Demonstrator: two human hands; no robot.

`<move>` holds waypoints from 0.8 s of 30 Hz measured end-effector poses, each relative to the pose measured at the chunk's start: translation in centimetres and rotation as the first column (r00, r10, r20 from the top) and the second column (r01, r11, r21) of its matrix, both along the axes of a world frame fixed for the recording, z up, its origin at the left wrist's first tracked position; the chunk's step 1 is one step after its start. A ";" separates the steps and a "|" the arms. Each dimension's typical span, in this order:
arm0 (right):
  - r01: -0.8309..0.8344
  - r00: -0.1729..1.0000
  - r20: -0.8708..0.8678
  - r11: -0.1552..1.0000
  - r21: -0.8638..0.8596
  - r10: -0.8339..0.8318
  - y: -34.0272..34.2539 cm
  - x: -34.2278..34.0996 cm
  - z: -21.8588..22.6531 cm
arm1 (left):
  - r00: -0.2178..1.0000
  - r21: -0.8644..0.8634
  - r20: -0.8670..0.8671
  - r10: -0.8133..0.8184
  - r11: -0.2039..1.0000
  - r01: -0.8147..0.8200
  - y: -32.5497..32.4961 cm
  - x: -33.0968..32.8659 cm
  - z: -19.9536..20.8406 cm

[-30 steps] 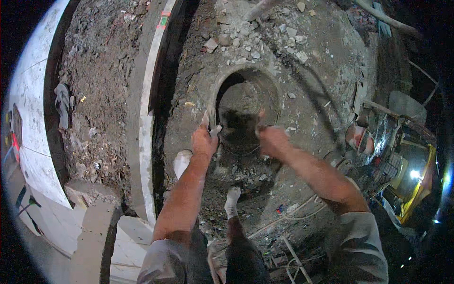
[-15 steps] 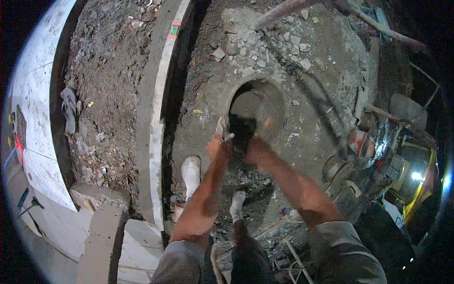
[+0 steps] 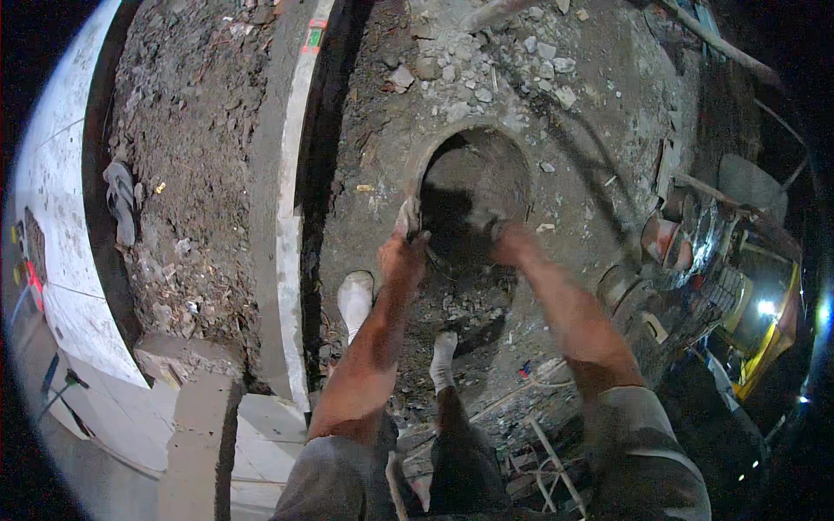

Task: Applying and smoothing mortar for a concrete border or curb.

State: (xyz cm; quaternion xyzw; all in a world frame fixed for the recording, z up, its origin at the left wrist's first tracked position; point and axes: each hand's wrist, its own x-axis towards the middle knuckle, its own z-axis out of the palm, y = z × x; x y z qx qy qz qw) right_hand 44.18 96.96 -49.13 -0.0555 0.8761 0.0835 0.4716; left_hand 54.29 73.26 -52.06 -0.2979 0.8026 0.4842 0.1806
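A round, mortar-smeared basin [image 3: 524, 174] lies on the ground ahead of my feet, its inside wet and grey with deep shadow on the left. Closed over its near-left rim, my left hand [image 3: 402, 243] has grey-caked fingers. At the near-right part of the basin is my right hand [image 3: 516, 244], smeared by motion. Its fingers dip toward the dark inside, and whether they hold anything cannot be made out.
Left of the basin runs a long pale straightedge [image 3: 289, 191] with a small green-and-orange level [image 3: 314, 36] on it. Broken stones [image 3: 546, 69] lie beyond the basin. A concrete block [image 3: 195, 443] is at lower left, and a cluttered heap with a bright lamp [image 3: 766, 308] at right.
My right hand has swung right and slightly away from me across the basin's near side. My left hand stays at the rim. The view has shifted slightly.
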 end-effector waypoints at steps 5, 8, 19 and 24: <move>0.041 0.996 0.077 0.996 -0.080 -0.035 -6.6 5.0 0.2 | 0.997 0.102 0.075 -0.005 0.995 -0.002 -3.3 1.0 0.3; 0.694 0.690 0.607 0.599 -0.399 -0.396 -4.2 5.7 0.2 | 0.997 0.177 0.070 -0.040 0.984 0.027 -2.2 0.1 1.2; 0.728 0.684 0.457 0.573 -0.377 -0.569 -10.9 4.6 0.2 | 0.995 0.104 -0.061 -0.079 0.991 0.085 -3.1 0.1 1.0; 0.905 0.386 0.577 0.173 -0.389 -0.720 -6.5 6.1 1.2 | 0.993 0.115 -0.073 -0.097 0.988 0.105 -3.1 0.3 1.1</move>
